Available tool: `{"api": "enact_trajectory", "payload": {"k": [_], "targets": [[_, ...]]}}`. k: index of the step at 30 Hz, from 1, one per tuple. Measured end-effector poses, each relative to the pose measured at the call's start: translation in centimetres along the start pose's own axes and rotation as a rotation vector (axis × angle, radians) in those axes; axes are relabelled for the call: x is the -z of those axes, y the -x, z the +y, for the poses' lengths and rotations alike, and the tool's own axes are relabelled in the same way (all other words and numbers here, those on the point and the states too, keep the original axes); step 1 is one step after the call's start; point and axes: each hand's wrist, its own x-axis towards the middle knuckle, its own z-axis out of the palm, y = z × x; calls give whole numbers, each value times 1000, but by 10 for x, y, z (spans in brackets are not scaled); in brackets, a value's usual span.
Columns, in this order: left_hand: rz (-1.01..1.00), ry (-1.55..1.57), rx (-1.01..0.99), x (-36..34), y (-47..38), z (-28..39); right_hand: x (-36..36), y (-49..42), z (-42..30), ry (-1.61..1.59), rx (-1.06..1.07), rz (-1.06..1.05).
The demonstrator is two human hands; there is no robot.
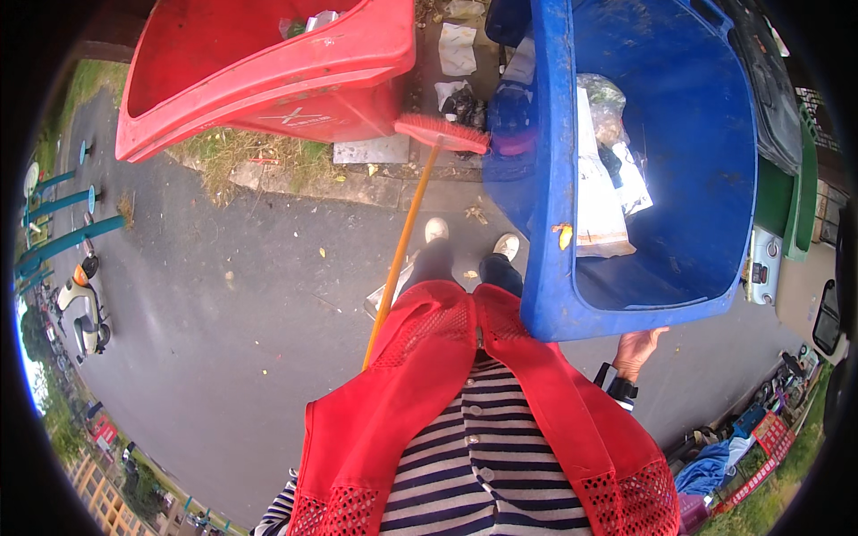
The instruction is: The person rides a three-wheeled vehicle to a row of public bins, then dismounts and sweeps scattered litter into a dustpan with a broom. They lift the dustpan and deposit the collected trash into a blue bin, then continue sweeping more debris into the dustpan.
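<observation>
My right hand (637, 352) is at the near rim of a blue plastic wheelie bin (553, 281), gripping its edge; some fingers are hidden by the rim. Inside the bin lie a white paper or cardboard piece (598, 194) and a clear plastic bag (603, 107) of refuse. My left hand is out of view; only a striped sleeve (276, 506) shows at lower left. A broom with red bristles (442, 132) and an orange-yellow handle (402, 251) slants down past my vest, where its lower end is hidden.
A red wheelie bin (268, 87) with some refuse stands at upper left. Litter (462, 104) lies between the bins behind a stone kerb (375, 191). A pale flat object (375, 303), partly hidden, is beside my leg. A green bin (781, 208) and a parked scooter (84, 311) stand farther off.
</observation>
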Motion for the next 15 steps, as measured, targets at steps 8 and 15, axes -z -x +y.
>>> {"api": "enact_trajectory", "payload": {"k": [8, 15], "targets": [[97, -245, -100, -20, -19, 28, -8, 2, 4, 3, 26, 25], [-2, -565, -668, -80, -90, 129, -9, 2, 2, 8, 60, 15]]}}
